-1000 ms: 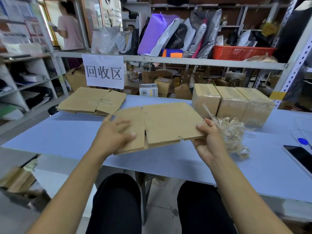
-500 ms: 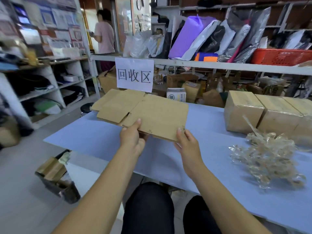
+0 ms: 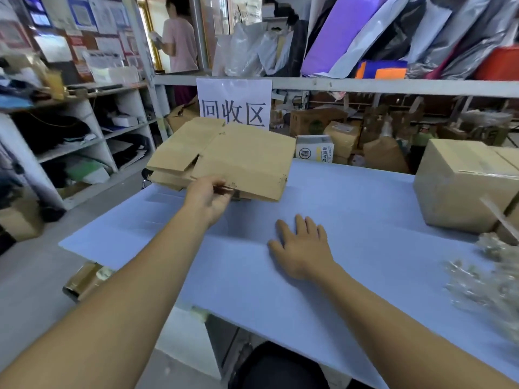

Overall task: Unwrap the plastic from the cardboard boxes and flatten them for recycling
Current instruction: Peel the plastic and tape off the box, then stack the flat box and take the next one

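left hand (image 3: 209,196) gripping flattened box (image 3: 244,161), right hand (image 3: 302,245) apart

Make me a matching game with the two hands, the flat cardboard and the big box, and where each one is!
Things:
1. left hand
2. right hand
3. flattened cardboard
4. wrapped box

Places or states:
A. stands at the right side of the table
B. lies open on the blue table
C. grips the near edge of the cardboard
D. on the stack below the white sign

Pairs: 1-C, 2-B, 3-D, 4-A
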